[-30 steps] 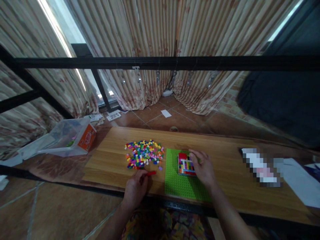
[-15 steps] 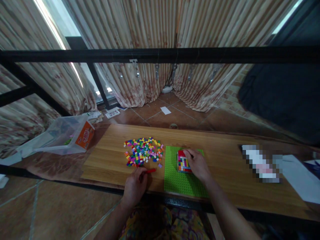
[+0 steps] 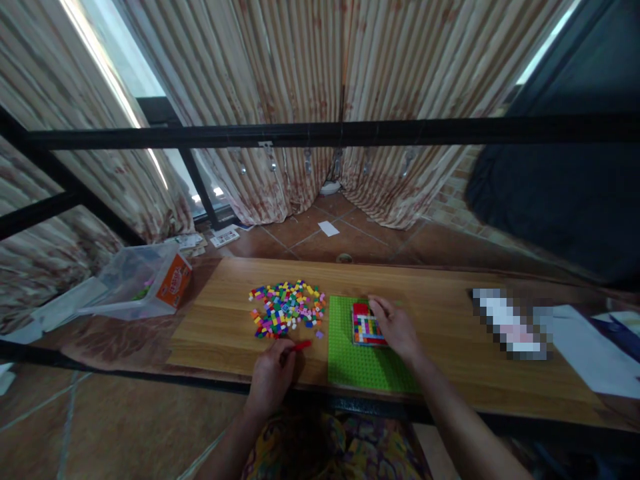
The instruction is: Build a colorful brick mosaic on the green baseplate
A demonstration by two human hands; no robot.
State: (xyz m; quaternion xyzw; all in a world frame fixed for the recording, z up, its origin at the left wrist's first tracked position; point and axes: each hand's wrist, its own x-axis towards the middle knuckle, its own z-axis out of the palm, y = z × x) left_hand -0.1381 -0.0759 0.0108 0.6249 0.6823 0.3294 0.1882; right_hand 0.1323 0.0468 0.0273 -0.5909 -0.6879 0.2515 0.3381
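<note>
A small brick build (image 3: 364, 327), layered in red, white, yellow and blue, sits on the green studded baseplate (image 3: 345, 370). At its far right corner is my right hand (image 3: 397, 330), thumb and fingers closed together and touching the build. Whatever lies between those fingertips is too small or hidden to name. My left hand (image 3: 271, 373) rests at the table's near side, left of the baseplate. It is closed round a thin red stick-like tool (image 3: 301, 346) that points right. Just beyond it lies a loose pile of small coloured bricks (image 3: 287, 308).
The wooden tabletop (image 3: 210, 340) carries everything. A clear plastic box (image 3: 130, 280) with an orange label stands at the left end. A blurred-out object (image 3: 510, 323) and white paper (image 3: 595, 353) lie to the right. A black metal bar (image 3: 300, 133) crosses behind the table.
The camera view has shifted slightly, so the scene sits a little lower. My right fingers have eased slightly off the build's red top, showing more of it. My left hand still holds the red tool.
</note>
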